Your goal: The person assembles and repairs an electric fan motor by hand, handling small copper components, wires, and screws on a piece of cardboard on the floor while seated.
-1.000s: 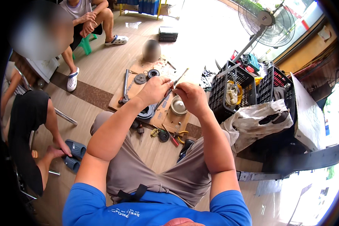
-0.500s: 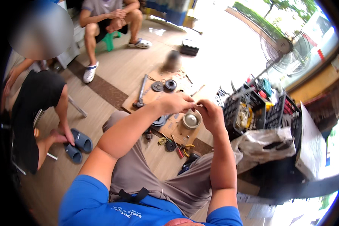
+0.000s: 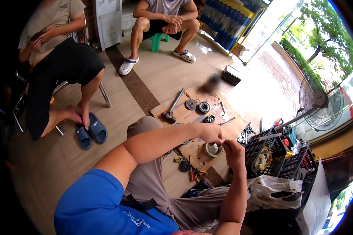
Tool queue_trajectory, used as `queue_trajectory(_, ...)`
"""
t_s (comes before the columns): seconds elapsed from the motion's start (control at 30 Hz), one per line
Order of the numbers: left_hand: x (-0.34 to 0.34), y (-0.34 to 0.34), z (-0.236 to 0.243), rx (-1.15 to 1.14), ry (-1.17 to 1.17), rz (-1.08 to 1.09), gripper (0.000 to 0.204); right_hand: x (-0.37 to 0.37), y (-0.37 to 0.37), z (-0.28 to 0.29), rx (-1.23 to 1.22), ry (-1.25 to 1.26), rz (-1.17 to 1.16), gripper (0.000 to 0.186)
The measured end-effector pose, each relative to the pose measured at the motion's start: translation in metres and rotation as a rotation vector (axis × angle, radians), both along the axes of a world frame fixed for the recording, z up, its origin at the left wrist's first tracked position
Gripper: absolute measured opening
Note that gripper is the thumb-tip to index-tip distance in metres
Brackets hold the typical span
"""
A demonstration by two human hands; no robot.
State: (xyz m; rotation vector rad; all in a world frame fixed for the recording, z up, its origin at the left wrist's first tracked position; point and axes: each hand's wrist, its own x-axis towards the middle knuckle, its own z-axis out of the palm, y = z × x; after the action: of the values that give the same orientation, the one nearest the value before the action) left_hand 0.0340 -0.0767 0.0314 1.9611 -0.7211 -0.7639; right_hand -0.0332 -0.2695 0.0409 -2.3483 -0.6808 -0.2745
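My left hand (image 3: pixel 211 134) and my right hand (image 3: pixel 234 153) meet fingertip to fingertip above a cardboard sheet (image 3: pixel 232 105) on the floor. Both are closed in a pinch; whatever they hold is too small to make out. Just under them sits a round, pale part with a toothed rim (image 3: pixel 213 150), partly covered by my fingers. Farther off on the cardboard lie a hammer (image 3: pixel 175 105), a grey disc (image 3: pixel 191 104) and a black ring-shaped part (image 3: pixel 204 107). My left forearm hides some of the parts in the middle.
A red screwdriver (image 3: pixel 191 169) and yellow-handled pliers (image 3: pixel 201 172) lie near my legs. To the right stand black crates (image 3: pixel 268 156) of tools and a fan (image 3: pixel 321 100). Two people sit opposite, beyond blue slippers (image 3: pixel 99 129). A black box (image 3: pixel 231 75) stands behind the cardboard.
My view has swung, so the cardboard and seated people appear farther right and the people show more fully. My hands stay pinched together above the toothed part.
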Motion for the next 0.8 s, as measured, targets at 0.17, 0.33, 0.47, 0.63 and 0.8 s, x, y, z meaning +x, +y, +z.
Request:
queue_trajectory(0.17,-0.007,-0.001,0.006,0.05,-0.229,0.0,0.023,0.001,-0.001,0.003,0.017,0.027,-0.035,0.007)
queue_trajectory(0.33,-0.009,-0.007,-0.005,0.132,-0.339,0.024,0.018,0.004,0.0,-0.006,-0.029,0.035,-0.068,0.009)
queue_trajectory(0.47,-0.014,-0.007,0.0,0.152,-0.402,0.039,0.015,0.004,0.001,-0.004,-0.054,0.089,-0.091,0.012)
queue_trajectory(0.63,-0.013,-0.007,-0.01,0.133,-0.372,0.036,0.017,0.003,0.002,0.001,-0.074,0.222,-0.129,0.016)
queue_trajectory(0.8,-0.012,-0.014,-0.013,0.117,-0.478,-0.016,0.019,0.006,-0.009,-0.003,-0.018,0.243,-0.148,0.015)
